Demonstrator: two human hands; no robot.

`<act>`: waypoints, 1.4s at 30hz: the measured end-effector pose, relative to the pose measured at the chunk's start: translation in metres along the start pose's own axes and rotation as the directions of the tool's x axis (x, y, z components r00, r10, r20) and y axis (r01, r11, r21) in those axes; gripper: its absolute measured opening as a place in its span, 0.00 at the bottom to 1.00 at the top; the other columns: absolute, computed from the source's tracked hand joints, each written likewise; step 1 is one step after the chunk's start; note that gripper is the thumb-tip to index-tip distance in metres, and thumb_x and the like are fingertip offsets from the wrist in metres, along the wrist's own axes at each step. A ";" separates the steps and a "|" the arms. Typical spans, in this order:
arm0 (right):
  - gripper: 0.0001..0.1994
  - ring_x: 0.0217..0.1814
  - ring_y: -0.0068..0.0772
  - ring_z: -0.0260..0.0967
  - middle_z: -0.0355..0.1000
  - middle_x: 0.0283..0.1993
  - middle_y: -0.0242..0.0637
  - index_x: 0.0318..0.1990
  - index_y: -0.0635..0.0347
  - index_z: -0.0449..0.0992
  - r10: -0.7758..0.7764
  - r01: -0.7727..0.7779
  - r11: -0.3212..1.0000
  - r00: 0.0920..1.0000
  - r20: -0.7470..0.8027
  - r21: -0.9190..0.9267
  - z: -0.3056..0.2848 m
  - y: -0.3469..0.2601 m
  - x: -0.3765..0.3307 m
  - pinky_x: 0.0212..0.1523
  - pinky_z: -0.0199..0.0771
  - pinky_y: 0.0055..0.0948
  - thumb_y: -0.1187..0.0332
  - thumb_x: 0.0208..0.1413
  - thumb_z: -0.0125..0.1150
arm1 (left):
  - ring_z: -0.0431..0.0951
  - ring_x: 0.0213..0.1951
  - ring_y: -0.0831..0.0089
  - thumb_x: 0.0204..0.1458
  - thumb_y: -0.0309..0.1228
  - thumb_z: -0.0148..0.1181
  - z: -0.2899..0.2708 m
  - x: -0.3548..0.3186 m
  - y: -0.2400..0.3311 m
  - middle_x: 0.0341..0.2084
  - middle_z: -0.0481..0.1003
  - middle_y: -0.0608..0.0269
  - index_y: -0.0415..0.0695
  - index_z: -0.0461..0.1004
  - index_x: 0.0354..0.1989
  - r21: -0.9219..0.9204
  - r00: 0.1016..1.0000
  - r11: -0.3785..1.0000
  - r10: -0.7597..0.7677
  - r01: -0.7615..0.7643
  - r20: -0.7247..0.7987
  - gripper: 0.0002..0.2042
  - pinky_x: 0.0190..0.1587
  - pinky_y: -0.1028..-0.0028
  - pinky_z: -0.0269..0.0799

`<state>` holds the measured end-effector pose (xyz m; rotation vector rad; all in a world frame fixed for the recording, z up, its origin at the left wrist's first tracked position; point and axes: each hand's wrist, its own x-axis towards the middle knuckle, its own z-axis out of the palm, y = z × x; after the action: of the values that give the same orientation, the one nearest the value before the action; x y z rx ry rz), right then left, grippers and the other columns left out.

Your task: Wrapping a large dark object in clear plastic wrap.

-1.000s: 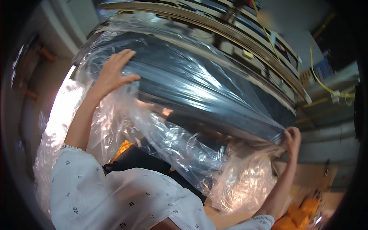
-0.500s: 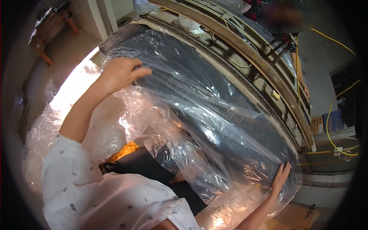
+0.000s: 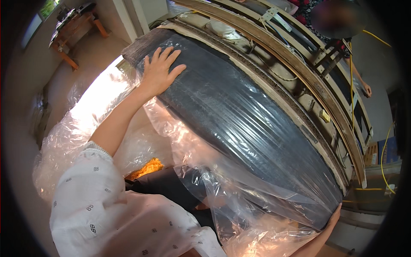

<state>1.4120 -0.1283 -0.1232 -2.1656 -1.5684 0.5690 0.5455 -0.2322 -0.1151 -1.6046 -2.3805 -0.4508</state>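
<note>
A sheet of clear plastic film (image 3: 246,141) stretches over a long dark work surface (image 3: 201,73), with creases running toward its right end. My left hand (image 3: 162,70) lies on the film near the far left end, fingers spread and palm down. At the right end, my right hand (image 3: 335,217) is against the corner of the surface beside the film's gathered edge. Its fingers are mostly hidden, so I cannot see whether they grip the film. Loose film hangs in folds over the near side, across my lap.
Behind the surface runs a long wooden frame (image 3: 319,92) with cords and metal brackets. Another person's hand (image 3: 367,89) shows beyond it. Bunched clear plastic (image 3: 64,154) lies at the left, and an orange fluffy thing (image 3: 147,168) is by my legs. A yellow cable (image 3: 382,158) hangs at the right.
My left hand has come down flat, farther away, with its fingers spread. My right hand has moved to the corner's outer edge. The film now lies smoother and tighter over the dark surface.
</note>
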 end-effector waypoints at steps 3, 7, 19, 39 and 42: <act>0.25 0.57 0.46 0.59 0.60 0.57 0.50 0.56 0.66 0.62 0.017 -0.047 0.982 0.987 -0.158 -0.184 0.003 -0.028 0.004 0.55 0.57 0.32 0.53 0.62 0.37 | 0.49 0.62 0.50 0.53 0.55 0.43 0.009 0.007 0.006 0.60 0.55 0.58 0.50 0.60 0.58 -0.002 0.998 0.999 -0.046 0.046 -0.044 0.29 0.59 0.41 0.40; 0.14 0.35 0.48 0.59 0.62 0.34 0.49 0.38 0.68 0.66 -0.642 0.435 0.766 0.537 -0.547 -0.472 0.060 -0.149 -0.021 0.41 0.60 0.37 0.62 0.62 0.42 | 0.49 0.62 0.50 0.52 0.56 0.43 0.010 0.006 -0.002 0.59 0.56 0.58 0.50 0.60 0.58 0.013 0.995 0.997 -0.077 0.078 -0.060 0.29 0.58 0.40 0.41; 0.24 0.69 0.43 0.41 0.46 0.67 0.43 0.63 0.56 0.55 -0.712 0.727 0.655 0.685 0.153 -0.207 0.172 -0.292 -0.137 0.65 0.39 0.39 0.58 0.62 0.33 | 0.65 0.49 0.58 0.50 0.38 0.54 0.044 -0.040 -0.116 0.43 0.69 0.57 0.46 0.68 0.46 -0.344 0.706 0.932 -0.322 0.117 -0.630 0.16 0.52 0.60 0.57; 0.24 0.69 0.43 0.40 0.47 0.67 0.45 0.63 0.59 0.53 -0.699 0.715 0.674 0.699 0.153 -0.187 0.175 -0.288 -0.120 0.66 0.36 0.37 0.58 0.62 0.34 | 0.69 0.25 0.79 0.46 0.25 0.61 0.074 -0.261 -0.299 0.24 0.71 0.69 0.40 0.73 0.35 -0.811 0.683 0.397 -0.731 0.431 0.005 0.07 0.31 0.81 0.65; 0.25 0.69 0.43 0.40 0.47 0.66 0.45 0.63 0.60 0.53 -0.696 0.714 0.661 0.698 0.169 -0.229 0.173 -0.282 -0.117 0.66 0.35 0.37 0.57 0.63 0.34 | 0.74 0.31 0.77 0.52 0.26 0.55 0.063 -0.267 -0.296 0.30 0.75 0.66 0.40 0.73 0.39 -0.890 0.590 0.194 -0.801 0.412 0.099 0.07 0.36 0.80 0.69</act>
<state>1.0623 -0.1444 -0.1045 -1.4788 -2.4526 0.1577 0.3682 -0.5405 -0.3055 -0.3490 -2.4229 -2.2161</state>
